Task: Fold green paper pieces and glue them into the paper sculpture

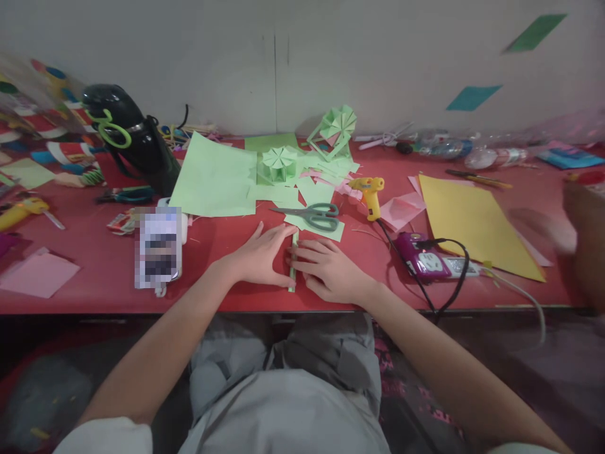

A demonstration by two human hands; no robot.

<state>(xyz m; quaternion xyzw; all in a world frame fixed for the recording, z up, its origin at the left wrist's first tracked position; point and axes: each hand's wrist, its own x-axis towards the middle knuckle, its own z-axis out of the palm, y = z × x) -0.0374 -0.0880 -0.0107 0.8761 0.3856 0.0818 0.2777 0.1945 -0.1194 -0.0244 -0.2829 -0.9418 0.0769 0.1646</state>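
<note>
A narrow light green paper strip (292,277) lies upright in view on the red table near its front edge. My left hand (262,257) spans the strip's left side, its fingertips at the far end and its thumb low on the strip. From the right, my right hand (333,271) presses curled fingertips along the strip's middle. Just beyond the hands lie grey-green scissors (321,216) on green paper scraps. A folded green paper wheel (280,164) stands behind them, with a second wheel on a paper frame (338,126) farther back.
A yellow glue gun (369,192) stands right of the scissors, its cable running past a purple power strip (423,257). Yellow paper (477,221) lies to the right. On the left are a phone (159,249), a large green sheet (220,180) and a black bottle-like object (127,132). Another person's blurred arm (586,239) shows far right.
</note>
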